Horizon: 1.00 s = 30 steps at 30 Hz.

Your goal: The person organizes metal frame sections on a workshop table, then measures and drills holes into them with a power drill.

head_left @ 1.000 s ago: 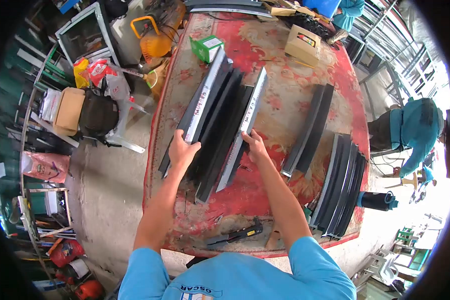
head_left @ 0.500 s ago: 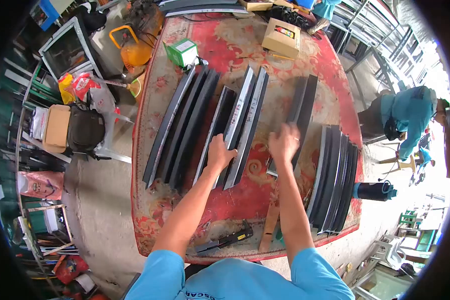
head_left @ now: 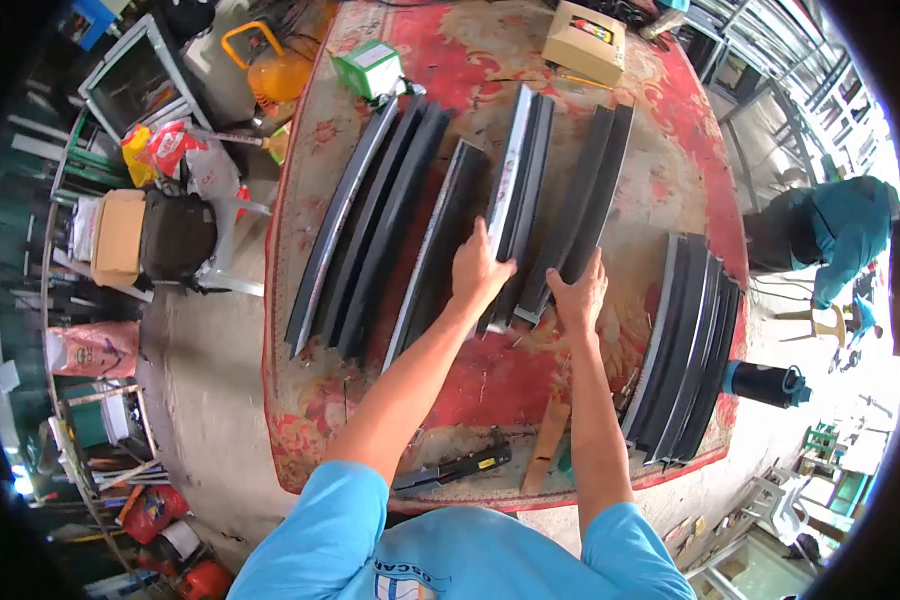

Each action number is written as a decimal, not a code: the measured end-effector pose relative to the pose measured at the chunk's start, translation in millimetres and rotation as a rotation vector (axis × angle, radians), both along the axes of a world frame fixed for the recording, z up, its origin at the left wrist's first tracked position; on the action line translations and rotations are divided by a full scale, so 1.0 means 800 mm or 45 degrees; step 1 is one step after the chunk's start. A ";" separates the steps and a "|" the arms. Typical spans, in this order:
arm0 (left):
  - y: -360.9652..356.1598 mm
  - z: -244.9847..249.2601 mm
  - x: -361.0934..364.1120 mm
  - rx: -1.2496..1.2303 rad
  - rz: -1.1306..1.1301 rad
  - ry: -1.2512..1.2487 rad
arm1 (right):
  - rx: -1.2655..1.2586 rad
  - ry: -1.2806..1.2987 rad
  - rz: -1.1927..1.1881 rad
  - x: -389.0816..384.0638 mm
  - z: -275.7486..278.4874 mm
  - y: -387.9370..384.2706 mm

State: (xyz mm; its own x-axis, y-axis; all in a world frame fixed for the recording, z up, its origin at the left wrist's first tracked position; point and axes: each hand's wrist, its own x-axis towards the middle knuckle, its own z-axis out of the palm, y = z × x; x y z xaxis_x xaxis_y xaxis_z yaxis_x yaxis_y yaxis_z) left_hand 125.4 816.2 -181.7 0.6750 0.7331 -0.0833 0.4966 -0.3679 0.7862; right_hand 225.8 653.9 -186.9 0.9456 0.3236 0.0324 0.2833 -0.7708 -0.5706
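Long black profiles lie side by side on the carpet-covered table. My left hand (head_left: 482,272) straddles the lower part of a close pair of profiles (head_left: 520,180), one showing a pale, marked face. Its thumb points right and its index finger reaches up along the edge. My right hand (head_left: 582,298) grips the lower end of a dark channelled profile (head_left: 582,200), thumb on the left side and fingers on the right. That lower end sits close beside the left pair. A single light-edged profile (head_left: 435,250) lies left of my left hand. The palm-side fingertips are partly hidden.
Several profiles (head_left: 370,230) lie at the left, and a stack (head_left: 680,350) at the right edge. A black tool (head_left: 455,468) and a wooden strip (head_left: 545,445) lie near the front. A green box (head_left: 368,70) and cardboard box (head_left: 585,45) stand behind. A person (head_left: 830,235) bends at right.
My left hand has moved right, shifting the pale-faced pair away from the single profile. My right hand now grips the dark profile, whose lower end is closer to the pair. The camera view has shifted slightly.
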 end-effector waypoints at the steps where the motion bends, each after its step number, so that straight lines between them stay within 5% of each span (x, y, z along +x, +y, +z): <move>1: 0.012 -0.006 0.013 0.021 -0.003 0.010 | 0.010 0.002 0.055 0.004 -0.001 0.005; 10: 0.076 0.015 0.058 0.436 -0.011 0.074 | -0.104 0.098 0.229 0.037 0.009 0.060; 12: 0.081 0.044 0.018 0.553 0.023 -0.110 | 0.229 0.309 0.322 0.045 0.001 0.045; 14: 0.076 0.022 -0.041 0.593 0.154 -0.122 | 0.295 0.216 0.238 0.020 -0.008 0.030; 16: 0.062 -0.008 -0.112 0.469 0.162 0.086 | 0.277 -0.296 0.226 -0.019 0.002 0.014; 18: 0.044 -0.005 -0.165 0.281 0.088 0.170 | 0.466 -0.118 0.181 -0.078 0.020 0.003; 20: 0.034 -0.004 -0.182 0.285 0.083 0.147 | 0.339 0.039 0.584 -0.133 -0.007 -0.019; 22: 0.028 -0.010 -0.189 0.280 0.136 0.095 | 0.379 0.663 0.680 -0.203 -0.011 -0.017; 24: 0.018 -0.016 -0.187 0.278 0.197 0.029 | 0.536 1.232 0.534 -0.252 0.012 0.001; 28: 0.001 0.007 -0.198 0.278 0.227 -0.274 | 0.766 1.343 0.606 -0.266 0.017 0.039; 30: -0.010 0.020 -0.199 0.232 0.313 -0.394 | 0.874 1.821 0.428 -0.258 0.044 0.048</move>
